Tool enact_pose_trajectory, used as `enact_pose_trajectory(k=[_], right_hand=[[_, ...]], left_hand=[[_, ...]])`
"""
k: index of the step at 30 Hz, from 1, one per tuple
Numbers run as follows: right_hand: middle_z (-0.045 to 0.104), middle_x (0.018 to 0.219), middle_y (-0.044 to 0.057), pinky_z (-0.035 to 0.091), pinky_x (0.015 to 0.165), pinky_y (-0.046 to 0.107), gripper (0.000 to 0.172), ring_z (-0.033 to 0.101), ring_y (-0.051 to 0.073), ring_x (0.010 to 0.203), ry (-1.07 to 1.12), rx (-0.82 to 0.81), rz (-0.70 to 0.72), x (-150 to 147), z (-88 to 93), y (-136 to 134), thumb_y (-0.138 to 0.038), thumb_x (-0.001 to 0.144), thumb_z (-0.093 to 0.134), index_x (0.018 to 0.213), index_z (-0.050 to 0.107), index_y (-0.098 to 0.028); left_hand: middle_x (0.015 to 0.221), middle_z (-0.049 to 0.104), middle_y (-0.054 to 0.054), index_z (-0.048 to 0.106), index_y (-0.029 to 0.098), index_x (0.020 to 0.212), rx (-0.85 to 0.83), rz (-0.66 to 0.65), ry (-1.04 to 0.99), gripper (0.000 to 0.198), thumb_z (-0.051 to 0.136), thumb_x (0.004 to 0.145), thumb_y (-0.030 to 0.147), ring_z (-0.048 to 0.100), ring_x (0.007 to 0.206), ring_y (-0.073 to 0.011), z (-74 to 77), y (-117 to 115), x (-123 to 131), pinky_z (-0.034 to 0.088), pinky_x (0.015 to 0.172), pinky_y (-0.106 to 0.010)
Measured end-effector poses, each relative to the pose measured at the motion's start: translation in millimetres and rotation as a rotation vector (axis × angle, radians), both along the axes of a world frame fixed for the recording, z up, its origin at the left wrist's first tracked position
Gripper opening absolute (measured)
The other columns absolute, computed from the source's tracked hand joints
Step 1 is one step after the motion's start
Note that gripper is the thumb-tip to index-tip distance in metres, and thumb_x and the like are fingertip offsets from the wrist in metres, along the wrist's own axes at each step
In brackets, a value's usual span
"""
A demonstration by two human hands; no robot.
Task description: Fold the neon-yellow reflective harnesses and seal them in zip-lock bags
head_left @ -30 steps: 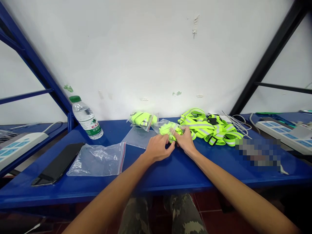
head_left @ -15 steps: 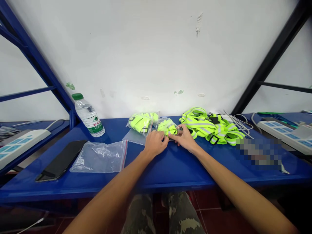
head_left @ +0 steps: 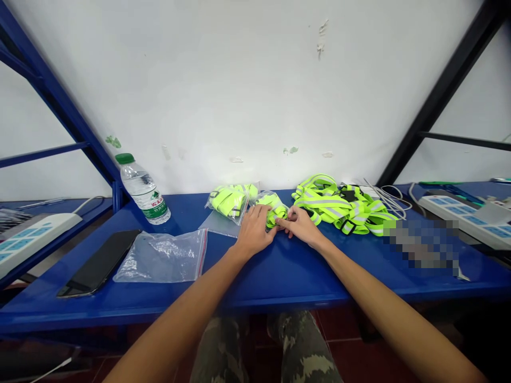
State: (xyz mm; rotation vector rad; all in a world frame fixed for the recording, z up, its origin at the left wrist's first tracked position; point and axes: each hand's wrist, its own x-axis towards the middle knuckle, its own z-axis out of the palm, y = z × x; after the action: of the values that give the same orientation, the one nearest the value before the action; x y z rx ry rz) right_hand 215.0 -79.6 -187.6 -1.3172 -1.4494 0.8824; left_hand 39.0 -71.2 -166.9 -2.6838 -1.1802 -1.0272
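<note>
Our left hand [head_left: 254,230] and right hand [head_left: 302,226], fingers bent narrow, hold between them one bagged strap bundle [head_left: 274,200]. Blue worktop [head_left: 287,279] stretches from them to front edge [head_left: 287,304]. Leftward, we count one bottle [head_left: 144,192], one phone [head_left: 99,264], two flat bags [head_left: 162,259]. Rightward, one strap heap [head_left: 335,206], loops too tangled for us to count.

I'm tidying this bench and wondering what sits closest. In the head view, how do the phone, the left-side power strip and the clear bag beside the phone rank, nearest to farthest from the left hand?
From the left hand:
1. Clear bag: flat, to the hand's left.
2. Phone: left of the bag.
3. Power strip: at the picture's left edge.
</note>
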Motion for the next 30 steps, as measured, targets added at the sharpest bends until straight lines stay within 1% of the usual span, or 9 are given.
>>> enact_pose_trajectory(k=[4,7,9,13,16,19,23,27,30], right_hand=[[0.058,0.068,-0.003,0.046,0.048,0.028,0.027,0.055,0.014,0.05,-0.171,0.059,-0.067,1.5,5.3,-3.9,-0.032,0.073,0.064,0.081,0.04,-0.024],[0.061,0.098,0.005,0.048,0.063,0.031,0.037,0.059,0.016,0.069,-0.297,0.241,-0.165,3.3,6.8,-4.5,-0.024,0.07,0.064,0.102,0.047,-0.022],[0.06,0.107,0.007,0.047,0.068,0.031,0.039,0.059,0.018,0.08,-0.344,0.32,-0.122,5.0,5.8,-2.9,-0.021,0.07,0.061,0.108,0.049,-0.021],[0.057,0.082,0.002,0.041,0.066,0.03,0.012,0.053,0.018,0.074,-0.447,0.355,-0.079,8.0,3.7,0.4,-0.016,0.072,0.055,0.082,0.051,-0.022],[0.049,0.068,0.0,0.035,0.063,0.029,0.015,0.047,0.017,0.066,-0.518,0.386,-0.078,8.3,5.0,-0.3,-0.01,0.071,0.05,0.069,0.043,-0.022],[0.047,0.066,-0.001,0.032,0.06,0.029,0.017,0.045,0.016,0.063,-0.557,0.396,-0.074,7.3,6.5,-2.0,-0.008,0.07,0.048,0.068,0.039,-0.023],[0.05,0.07,0.0,0.033,0.061,0.029,0.014,0.048,0.017,0.065,-0.602,0.378,-0.068,6.0,7.8,-4.5,-0.009,0.073,0.048,0.08,0.048,-0.022],[0.057,0.078,0.002,0.038,0.067,0.03,0.038,0.052,0.019,0.069,-0.68,0.388,-0.053,6.9,10.5,-9.4,-0.01,0.078,0.047,0.114,0.054,-0.019],[0.06,0.088,0.007,0.039,0.07,0.031,0.041,0.055,0.02,0.074,-0.814,0.399,-0.028,9.0,12.3,-14.3,-0.007,0.078,0.046,0.115,0.06,-0.019]], left_hand=[[0.109,0.058,-0.009,0.055,0.019,0.103,-0.012,0.021,0.052,0.023,0.063,0.083,0.027,0.052,0.105,-0.0258,-3.9,3.6,-2.3,0.045,0.092,-0.041],[0.107,0.058,-0.007,0.056,0.021,0.096,-0.018,0.017,0.08,0.015,0.062,0.083,0.025,0.052,0.104,-0.0252,-3.0,1.3,-2.5,0.046,0.09,-0.04],[0.104,0.058,-0.007,0.056,0.021,0.092,-0.021,0.022,0.102,0.01,0.061,0.083,0.024,0.052,0.102,-0.0246,-2.3,-0.7,-1.6,0.046,0.088,-0.039],[0.095,0.059,-0.007,0.053,0.02,0.087,-0.005,0.059,0.174,0.002,0.054,0.087,0.022,0.052,0.097,-0.0245,-2.7,-2.7,0.6,0.046,0.084,-0.038],[0.094,0.06,-0.008,0.053,0.02,0.088,0.002,0.08,0.231,0.007,0.047,0.089,0.019,0.053,0.093,-0.0239,-3.0,-3.7,1.6,0.045,0.081,-0.037],[0.094,0.062,-0.008,0.054,0.02,0.089,0.014,0.072,0.298,0.016,0.038,0.093,0.018,0.055,0.091,-0.0239,-1.2,-5.9,2.7,0.044,0.079,-0.037],[0.095,0.064,-0.01,0.054,0.019,0.094,0.005,0.101,0.32,0.019,0.036,0.093,0.015,0.058,0.091,-0.0247,2.6,-8.6,4.6,0.043,0.078,-0.037],[0.093,0.066,-0.009,0.054,0.018,0.102,-0.031,0.144,0.309,0.02,0.04,0.089,0.013,0.061,0.087,-0.025,2.2,-6.7,4.7,0.043,0.077,-0.037],[0.092,0.068,-0.009,0.055,0.019,0.101,-0.061,0.153,0.343,0.019,0.042,0.088,0.014,0.063,0.085,-0.0252,0.4,-4.5,3.6,0.043,0.076,-0.037]])
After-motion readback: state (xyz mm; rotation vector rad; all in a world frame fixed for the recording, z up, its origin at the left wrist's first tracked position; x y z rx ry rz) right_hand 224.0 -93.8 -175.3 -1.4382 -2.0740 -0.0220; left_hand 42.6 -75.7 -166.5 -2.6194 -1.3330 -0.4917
